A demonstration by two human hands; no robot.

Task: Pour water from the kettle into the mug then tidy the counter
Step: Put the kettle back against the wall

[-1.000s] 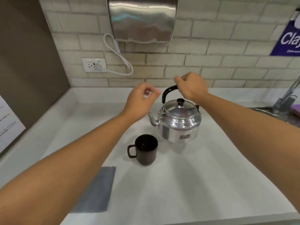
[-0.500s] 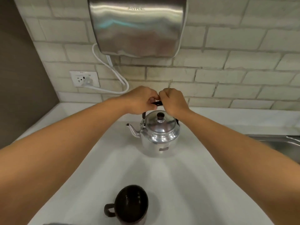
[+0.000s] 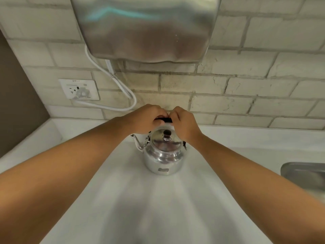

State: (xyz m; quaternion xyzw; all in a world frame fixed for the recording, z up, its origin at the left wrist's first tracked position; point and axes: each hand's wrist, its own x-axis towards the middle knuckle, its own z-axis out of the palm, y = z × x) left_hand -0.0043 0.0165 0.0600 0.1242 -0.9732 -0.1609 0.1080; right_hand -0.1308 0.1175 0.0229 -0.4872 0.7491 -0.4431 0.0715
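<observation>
Hands meet over the black handle (image 3: 163, 119) of a steel kettle (image 3: 162, 155) standing on a white worktop (image 3: 140, 199). The left hand (image 3: 146, 118) curls over the handle's left end, fingers closed around it; the right hand (image 3: 184, 123) is folded over the right end, its fingers likewise bent down around the grip. Only a short stretch of the handle shows between the two fists. The kettle sits upright toward the back of the worktop, near the tiled wall (image 3: 246, 85), its lid on with a dark knob (image 3: 167, 133) at the centre and its spout (image 3: 137, 142) pointing left. Both bare forearms reach in from the lower corners of the view and converge on the kettle. On the wall above hangs a steel dryer (image 3: 146, 29), from which a white cord (image 3: 121, 88) loops down to a socket (image 3: 79, 89) at the left. The corner of a metal sink (image 3: 304, 175) shows at the right edge, well apart from the kettle. The mug is out of view.
</observation>
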